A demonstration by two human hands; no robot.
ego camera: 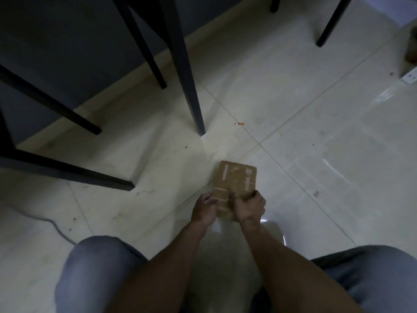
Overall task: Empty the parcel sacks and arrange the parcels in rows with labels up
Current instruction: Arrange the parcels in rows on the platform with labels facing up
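Head view: chair leg, cigarette butt beyond parcel

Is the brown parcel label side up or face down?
Label side up: pale stickers and print show on top of the parcel; left hand and right hand grip its near end.

Brown cardboard parcel, top face:
- pale printed strip along the left edge, illegible
- pale square mark at the far right corner, illegible
- line of pale lettering below the square, too blurred to read

No text, brand or number can be read.
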